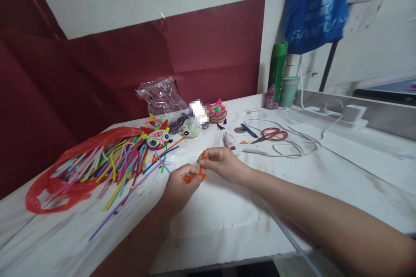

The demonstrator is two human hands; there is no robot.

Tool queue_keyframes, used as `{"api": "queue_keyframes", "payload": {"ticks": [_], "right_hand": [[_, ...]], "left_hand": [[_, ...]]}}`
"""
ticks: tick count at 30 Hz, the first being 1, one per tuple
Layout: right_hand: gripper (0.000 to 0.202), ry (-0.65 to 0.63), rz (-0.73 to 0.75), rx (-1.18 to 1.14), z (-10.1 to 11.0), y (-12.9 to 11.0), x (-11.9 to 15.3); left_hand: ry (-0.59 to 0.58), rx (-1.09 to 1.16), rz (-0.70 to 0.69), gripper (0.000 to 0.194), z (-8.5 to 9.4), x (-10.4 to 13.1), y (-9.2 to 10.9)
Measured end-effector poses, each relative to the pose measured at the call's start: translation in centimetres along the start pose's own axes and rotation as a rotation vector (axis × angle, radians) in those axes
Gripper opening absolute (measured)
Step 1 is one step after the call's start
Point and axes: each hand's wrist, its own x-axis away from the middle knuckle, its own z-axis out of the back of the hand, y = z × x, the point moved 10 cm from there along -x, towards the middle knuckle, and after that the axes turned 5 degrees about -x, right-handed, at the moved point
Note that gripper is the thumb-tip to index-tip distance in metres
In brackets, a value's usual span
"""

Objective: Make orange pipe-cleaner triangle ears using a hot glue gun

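Near the middle of the table, my left hand (182,184) pinches an orange pipe-cleaner piece (190,178) that looks bent into a small shape. My right hand (217,163), just above and to its right, closes its thumb and fingers on an upright orange end (203,160). Whether both ends belong to one strand I cannot tell. Left of my hands, many coloured pipe cleaners (113,160) lie on a red plastic bag (65,194). A decorated animal-face ball (157,137) sits behind them.
Behind my right hand are a glue gun (229,140), red-handled scissors (274,134), a blue cutter (249,130) and a looping white cable (302,156). Farther back stand a pink decorated ball (217,112), a green spray can (277,75), a cup (289,91) and a power strip (346,117).
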Motion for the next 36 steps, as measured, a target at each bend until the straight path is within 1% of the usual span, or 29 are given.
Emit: {"api": "queue_keyframes", "payload": {"ticks": [5,7,9,11,12,13,15,16,17,18,20,21,23,24,26,30,34,36], "right_hand": [[0.012,0.038,0.111,0.221,-0.1,-1.6,0.6],[0.01,0.078,0.193,0.308,-0.1,-2.5,1.1],[0.01,0.068,0.368,0.43,-0.9,-3.9,1.9],[0.01,-0.013,0.597,0.586,-2.7,-5.2,3.1],[0.011,-0.061,0.694,0.662,-3.6,-5.4,3.8],[0.013,-0.098,0.765,0.724,-4.3,-5.5,4.3],[0.015,-0.108,0.821,0.776,-4.8,-5.4,4.7],[0.017,-0.079,0.806,0.749,-4.4,-5.4,4.5],[0.018,-0.033,0.753,0.687,-3.7,-5.4,4.1],[0.018,0.018,0.658,0.596,-2.8,-5.1,3.5],[0.016,0.097,0.38,0.367,-1.1,-3.4,2.1],[0.016,0.108,0.233,0.253,-0.7,-2.1,1.6],[0.018,0.08,0.006,0.057,-1.0,0.2,1.2],[0.021,0.062,-0.06,-0.02,-1.3,0.9,1.1],[0.024,0.052,-0.122,-0.132,-1.7,1.7,1.1],[0.024,0.097,-0.142,-0.241,-1.5,2.2,1.0],[0.019,0.128,-0.15,-0.237,-1.0,2.3,0.9],[0.017,0.145,-0.143,-0.201,-0.7,2.3,0.9]], "left_hand": [[0.042,-0.036,-0.045,0.008,0.4,0.1,0.9],[0.078,-0.048,-0.06,0.009,0.9,0.1,1.0],[0.128,-0.03,-0.046,0.009,1.5,0.1,0.7],[0.186,0.04,-0.009,0.008,2.1,0.1,-0.1],[0.21,0.104,0.009,0.007,2.4,0.0,-0.5],[0.227,0.178,0.023,0.006,2.6,0.0,-1.0],[0.255,0.304,0.032,0.007,3.0,-0.1,-1.6],[0.276,0.327,0.027,0.007,3.3,-0.1,-1.7],[0.304,0.313,0.012,0.007,3.7,0.0,-1.6],[0.337,0.263,-0.02,0.007,4.2,0.1,-1.2],[0.393,0.112,-0.141,0.005,5.0,0.5,0.6],[0.404,0.041,-0.218,0.004,5.1,0.8,1.6],[0.395,-0.049,-0.349,0.005,4.8,1.3,3.4],[0.381,-0.061,-0.38,0.006,4.6,1.5,3.8],[0.344,-0.038,-0.371,0.008,4.1,1.4,3.7],[0.239,0.108,-0.239,0.01,2.9,0.7,2.1],[0.158,0.222,-0.154,0.013,2.1,0.3,1.1],[0.152,0.237,-0.111,0.014,1.9,0.2,0.7]]}}
